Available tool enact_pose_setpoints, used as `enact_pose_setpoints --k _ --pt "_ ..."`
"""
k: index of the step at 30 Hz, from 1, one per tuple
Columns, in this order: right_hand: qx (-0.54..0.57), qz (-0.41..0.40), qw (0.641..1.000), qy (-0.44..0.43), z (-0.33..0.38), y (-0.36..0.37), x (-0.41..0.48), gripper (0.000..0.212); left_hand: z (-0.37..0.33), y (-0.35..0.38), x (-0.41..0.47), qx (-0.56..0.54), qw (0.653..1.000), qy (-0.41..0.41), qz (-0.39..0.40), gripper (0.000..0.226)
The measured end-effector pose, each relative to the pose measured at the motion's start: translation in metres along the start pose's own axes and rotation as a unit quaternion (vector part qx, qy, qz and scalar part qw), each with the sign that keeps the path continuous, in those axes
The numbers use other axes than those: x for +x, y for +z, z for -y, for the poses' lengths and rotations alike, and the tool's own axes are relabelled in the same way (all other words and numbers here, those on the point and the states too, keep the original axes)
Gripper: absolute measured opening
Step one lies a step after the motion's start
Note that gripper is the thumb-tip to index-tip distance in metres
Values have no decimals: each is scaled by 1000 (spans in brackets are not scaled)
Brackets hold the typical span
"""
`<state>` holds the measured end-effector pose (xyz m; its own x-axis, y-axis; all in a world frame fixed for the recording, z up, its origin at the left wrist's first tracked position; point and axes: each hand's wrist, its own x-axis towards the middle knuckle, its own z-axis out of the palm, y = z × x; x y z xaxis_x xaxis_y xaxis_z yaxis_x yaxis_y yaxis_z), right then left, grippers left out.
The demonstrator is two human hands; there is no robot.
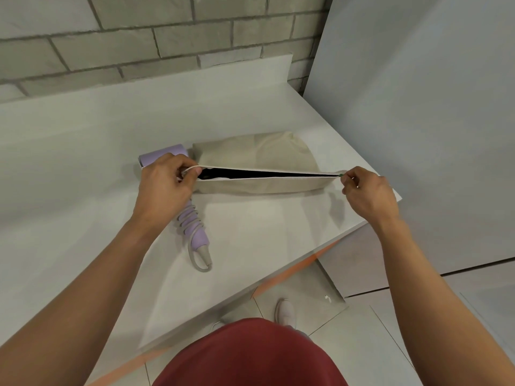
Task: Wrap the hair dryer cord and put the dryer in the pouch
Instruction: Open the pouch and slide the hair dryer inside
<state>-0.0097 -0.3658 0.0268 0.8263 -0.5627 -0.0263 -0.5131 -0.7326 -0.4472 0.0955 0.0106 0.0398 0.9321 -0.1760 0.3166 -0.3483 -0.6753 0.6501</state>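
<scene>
- The left hand (164, 185) pinches the left end of the pouch (262, 185) mouth between thumb and curled fingers.
- The right hand (365, 190) pinches the right end of the same mouth. The two hands are well apart, and the rim is drawn taut between them.
- The pouch is beige cloth. Its mouth shows as a narrow dark slit facing the person, and its closed end lies on the counter (83, 151) behind.
- The hair dryer (195, 229) is lilac and lies on the counter outside the pouch, just beside its left end. The head is partly hidden under the left hand and the handle points toward the person.
- The cord (195, 256) is wound in coils round the handle, with a short loop hanging past the handle's end.
- Counter edges: the near edge runs diagonally with an orange strip below it. The right corner lies under the right hand, so the pouch's right end sits close to that edge.
- There is bare counter surface to the left of the dryer and in front of the pouch.
- A brick wall (139, 37) bounds the counter's far side, and a plain panel (418, 107) stands to the right.
- The tiled floor (362, 344) shows below the counter, with one shoe (284, 312) on it near the counter's edge.
</scene>
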Motion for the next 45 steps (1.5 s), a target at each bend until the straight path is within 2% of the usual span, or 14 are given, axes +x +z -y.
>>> enact_pose_setpoints --k 6,12,14,16,18,21,25,28,32,34,37,41,42,45 --pt "-2 -4 1000 25 -16 -6 5 18 2 4 0 -13 1000 8 -3 8" --pt "-60 50 997 14 -11 -1 -4 30 -5 9 6 -86 992 -86 25 5" --pt "-68 -17 996 -53 -1 4 -15 44 -8 9 4 -129 982 -130 51 9" --pt "15 -90 984 -151 22 11 -33 36 -12 9 3 -181 967 -168 60 8" --pt "81 -53 956 -278 52 22 -53 25 -14 11 2 -212 956 -193 63 8" --pt "58 41 911 -407 81 54 -71 29 -17 14 0 -269 931 -232 86 8" --pt "42 -5 941 -335 90 71 -60 32 -20 11 4 -395 854 -314 122 11" --pt "4 -13 961 -278 89 66 -50 47 -14 9 11 -453 803 -366 130 12" --pt "-77 4 964 -256 84 71 -39 60 -17 11 20 -487 762 -410 116 18" --pt "-113 -33 955 -273 83 73 -35 57 -23 15 25 -472 768 -423 89 23" --pt "-173 -109 937 -283 85 72 -31 62 -34 20 30 -409 810 -414 74 15" --pt "-203 -103 940 -254 84 71 -23 87 -41 25 30 -360 839 -399 91 10" --pt "-203 -99 945 -237 83 72 -19 92 -41 24 29 -359 839 -395 104 13" --pt "-184 -87 959 -195 82 71 -10 98 -37 20 23 -334 861 -339 181 57"
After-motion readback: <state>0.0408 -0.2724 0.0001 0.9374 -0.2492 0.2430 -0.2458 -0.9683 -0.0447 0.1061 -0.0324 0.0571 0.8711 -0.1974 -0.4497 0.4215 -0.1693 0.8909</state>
